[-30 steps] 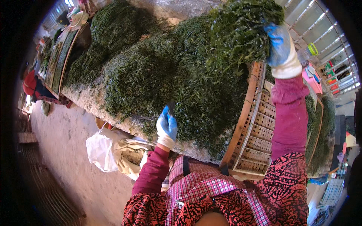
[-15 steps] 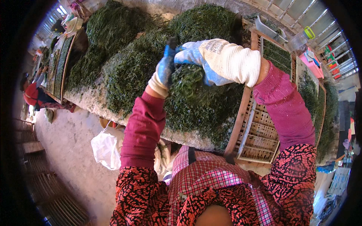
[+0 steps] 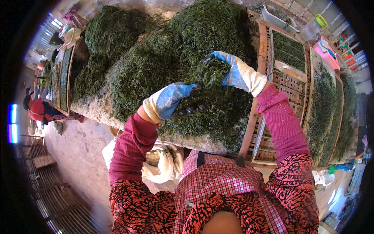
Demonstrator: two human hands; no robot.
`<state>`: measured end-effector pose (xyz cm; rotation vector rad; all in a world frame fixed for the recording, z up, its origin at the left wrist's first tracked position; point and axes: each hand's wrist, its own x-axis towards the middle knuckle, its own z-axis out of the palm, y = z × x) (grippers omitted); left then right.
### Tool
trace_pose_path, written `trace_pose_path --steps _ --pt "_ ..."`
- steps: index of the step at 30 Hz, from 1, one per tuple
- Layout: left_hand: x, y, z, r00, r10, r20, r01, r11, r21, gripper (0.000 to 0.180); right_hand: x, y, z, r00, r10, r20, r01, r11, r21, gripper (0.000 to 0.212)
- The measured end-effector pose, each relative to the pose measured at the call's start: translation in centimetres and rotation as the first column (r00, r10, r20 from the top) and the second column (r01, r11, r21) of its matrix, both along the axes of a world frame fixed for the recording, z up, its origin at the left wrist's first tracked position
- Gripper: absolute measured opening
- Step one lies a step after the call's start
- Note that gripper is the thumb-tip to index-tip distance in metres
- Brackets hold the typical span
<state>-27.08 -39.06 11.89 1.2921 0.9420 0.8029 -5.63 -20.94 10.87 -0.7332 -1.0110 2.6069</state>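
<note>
A loose clump of dark green seaweed (image 3: 210, 73) is stretched between my two gloved hands, above a large heap of the same seaweed (image 3: 144, 74) on the pale work surface. My right hand (image 3: 233, 70), in a white and blue glove, curls round the clump's far right side. On its near left side, my left hand (image 3: 176, 98) grips it with bent fingers; their dark tips show among the strands. Some finger parts are covered by seaweed.
Right of the heap stands a wooden frame (image 3: 246, 128) with a slatted, divided tray (image 3: 289, 86), its far compartments filled with green. Seaweed-covered boards (image 3: 321, 105) lie beyond. A white sack (image 3: 165, 165) sits below the front edge. A co-worker in red (image 3: 37, 109) is at far left.
My hands were close together with seaweed hanging below them; they have drawn apart, the left nearer me, with the clump between. More of the slatted tray shows.
</note>
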Motion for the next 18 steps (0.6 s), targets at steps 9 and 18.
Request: trace_pose_path --steps 9,18 --pt "2.5 2.5 4.0 0.802 0.567 0.187 -0.517 0.816 -0.258 0.037 1.0 -2.9 -7.7 0.817 -0.428 0.387 0.179 0.825 0.536 0.051" --pt "0.3 4.1 5.6 0.674 0.466 0.573 -0.287 0.880 -0.378 0.030 4.0 -6.2 -18.2 0.460 -0.149 0.875 -0.719 0.515 0.466 0.062"
